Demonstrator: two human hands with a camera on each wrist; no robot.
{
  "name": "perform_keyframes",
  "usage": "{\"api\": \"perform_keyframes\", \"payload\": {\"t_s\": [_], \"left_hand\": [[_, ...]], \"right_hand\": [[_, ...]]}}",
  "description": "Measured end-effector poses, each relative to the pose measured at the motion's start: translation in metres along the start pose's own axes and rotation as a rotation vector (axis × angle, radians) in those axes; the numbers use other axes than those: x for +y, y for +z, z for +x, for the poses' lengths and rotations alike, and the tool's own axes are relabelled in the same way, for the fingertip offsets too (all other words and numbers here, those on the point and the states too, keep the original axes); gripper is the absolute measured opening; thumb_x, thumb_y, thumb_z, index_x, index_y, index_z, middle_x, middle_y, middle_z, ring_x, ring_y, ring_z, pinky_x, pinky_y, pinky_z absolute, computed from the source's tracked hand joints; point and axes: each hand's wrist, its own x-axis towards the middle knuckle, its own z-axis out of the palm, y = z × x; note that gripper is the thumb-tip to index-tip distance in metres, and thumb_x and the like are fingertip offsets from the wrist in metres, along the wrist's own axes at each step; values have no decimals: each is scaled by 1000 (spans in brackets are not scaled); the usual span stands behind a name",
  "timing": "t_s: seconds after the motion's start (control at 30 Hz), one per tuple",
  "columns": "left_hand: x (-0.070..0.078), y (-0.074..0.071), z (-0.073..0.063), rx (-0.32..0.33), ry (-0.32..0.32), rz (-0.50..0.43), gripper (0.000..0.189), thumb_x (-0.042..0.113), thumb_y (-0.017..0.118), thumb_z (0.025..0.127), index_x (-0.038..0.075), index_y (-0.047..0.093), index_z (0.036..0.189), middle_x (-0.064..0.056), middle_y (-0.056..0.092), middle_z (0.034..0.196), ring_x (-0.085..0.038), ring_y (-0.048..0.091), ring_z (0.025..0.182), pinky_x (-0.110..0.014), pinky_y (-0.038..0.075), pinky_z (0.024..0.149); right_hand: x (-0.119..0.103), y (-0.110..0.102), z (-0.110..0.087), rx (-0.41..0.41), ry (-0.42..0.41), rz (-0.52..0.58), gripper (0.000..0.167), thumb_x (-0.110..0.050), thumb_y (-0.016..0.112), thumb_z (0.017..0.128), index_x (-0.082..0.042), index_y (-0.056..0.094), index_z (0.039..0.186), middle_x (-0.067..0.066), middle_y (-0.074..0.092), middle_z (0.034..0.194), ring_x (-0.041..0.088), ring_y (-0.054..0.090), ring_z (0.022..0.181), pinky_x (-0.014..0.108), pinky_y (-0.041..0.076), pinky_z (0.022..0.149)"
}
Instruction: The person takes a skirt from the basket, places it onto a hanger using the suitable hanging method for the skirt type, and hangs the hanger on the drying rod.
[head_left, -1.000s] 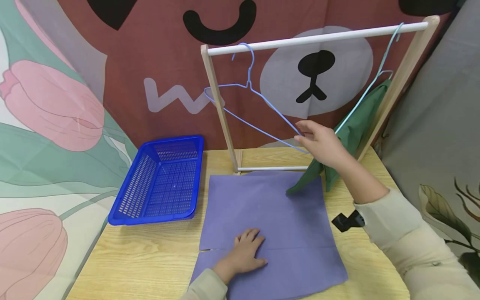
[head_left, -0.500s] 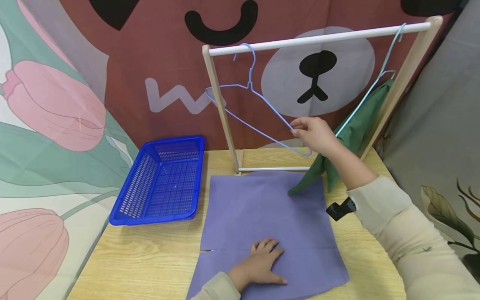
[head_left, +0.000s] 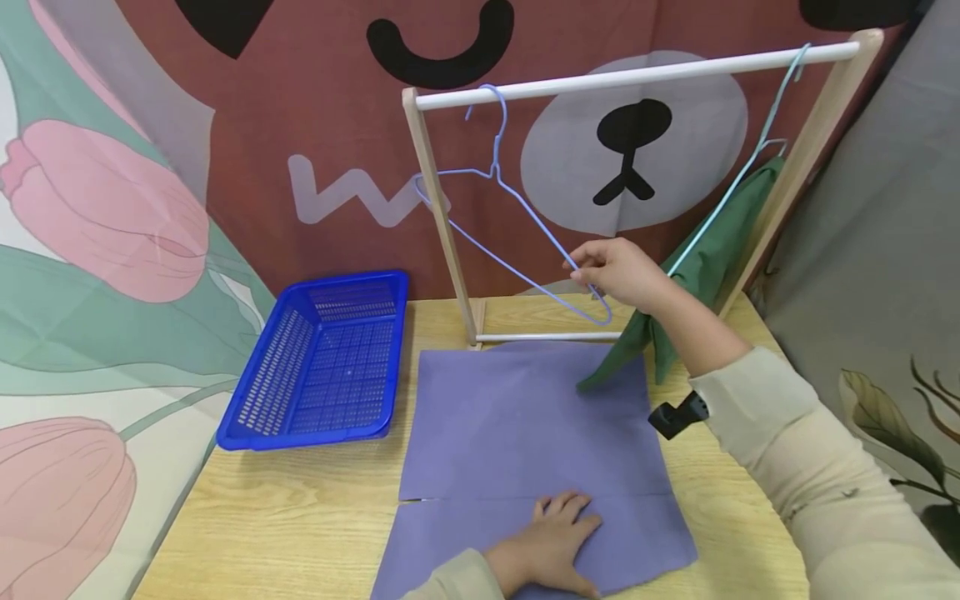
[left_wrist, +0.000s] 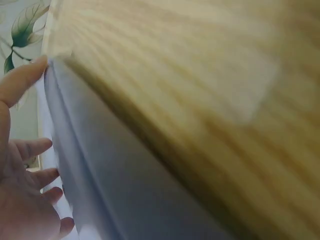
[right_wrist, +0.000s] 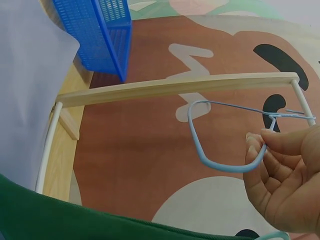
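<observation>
My right hand (head_left: 618, 271) pinches the lower right arm of a light blue clothes hanger (right_wrist: 225, 168) between thumb and fingers. The hanger's hook sits over the white top bar of a small clothes rack (head_left: 637, 79). A purple cloth (head_left: 510, 417) lies spread on the table, with a crosswise line and a short slit at its left side. On its lower part rests my left hand (head_left: 551, 542), palm down and fingers spread. In the left wrist view that hand's fingers touch the cloth's edge. What the cloth is as a garment I cannot tell.
A mint hanger (head_left: 720, 208) with a green cloth (head_left: 723, 242) hangs at the rack's right end; the green cloth's tip overlaps the purple cloth. The blue plastic basket (head_left: 315, 440) stands at left on the wooden table (head_left: 247, 508). A bear-print curtain (head_left: 337, 250) hangs behind.
My left hand has slid to the right across the purple cloth. The right hand has moved slightly left, and the hanger's right end has swung down and toward me.
</observation>
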Motion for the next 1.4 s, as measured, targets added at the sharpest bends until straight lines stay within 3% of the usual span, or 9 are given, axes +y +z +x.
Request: {"api": "perform_keyframes", "payload": {"t_s": [0.33, 0.5, 0.6, 0.8, 0.97, 1.1, 1.4], "left_hand": [[9, 1, 4, -36, -3, 54, 84, 64, 61, 59, 25, 35, 129, -2, 24, 135, -19, 20, 122, -42, 24, 91], [11, 1, 3, -10, 2, 88, 80, 55, 65, 59, 24, 38, 128, -2, 27, 133, -20, 23, 121, -42, 26, 89], [11, 1, 4, -10, -9, 88, 78, 50, 67, 59, 24, 39, 127, -2, 28, 133, -20, 24, 121, -43, 27, 88], [8, -5, 6, -21, -39, 76, 76, 47, 68, 59, 23, 40, 126, -1, 31, 130, -20, 27, 119, -43, 29, 86], [2, -6, 9, -2, -51, 89, 74, 49, 69, 60, 22, 42, 124, -2, 33, 129, -19, 29, 117, -42, 29, 85], [-3, -6, 10, 33, -60, 130, 75, 52, 68, 59, 21, 43, 122, -3, 35, 127, -19, 32, 115, -41, 30, 82], [-12, -8, 13, 51, -94, 164, 78, 57, 68, 57, 21, 43, 121, -3, 37, 125, -19, 33, 113, -40, 29, 81]], "right_hand": [[-3, -2, -4, 7, 23, 19, 16, -16, 53, 86, -1, 58, 91, 11, 51, 74, 23, 52, 65, 32, 44, 59], [-6, -2, -10, 44, 19, 73, 18, -15, 53, 86, 2, 58, 89, 11, 52, 72, 22, 52, 62, 32, 44, 59], [-8, -3, -14, 68, 13, 142, 17, -13, 54, 85, 3, 57, 85, 8, 51, 67, 21, 52, 60, 30, 44, 56], [-9, -10, -22, 87, -3, 403, 10, -7, 55, 84, 3, 55, 81, 3, 50, 60, 13, 49, 54, 26, 43, 51], [-8, -16, -32, 117, 7, 417, 12, -9, 54, 85, 2, 57, 83, 2, 51, 62, 13, 49, 55, 26, 43, 50], [-4, -17, -42, 114, -28, 414, 10, -9, 52, 86, -3, 58, 79, 0, 52, 63, 13, 48, 55, 25, 42, 49], [9, -13, -66, 95, -135, 549, 16, -2, 51, 85, -11, 59, 73, 2, 51, 63, 12, 48, 55, 21, 43, 50]]}}
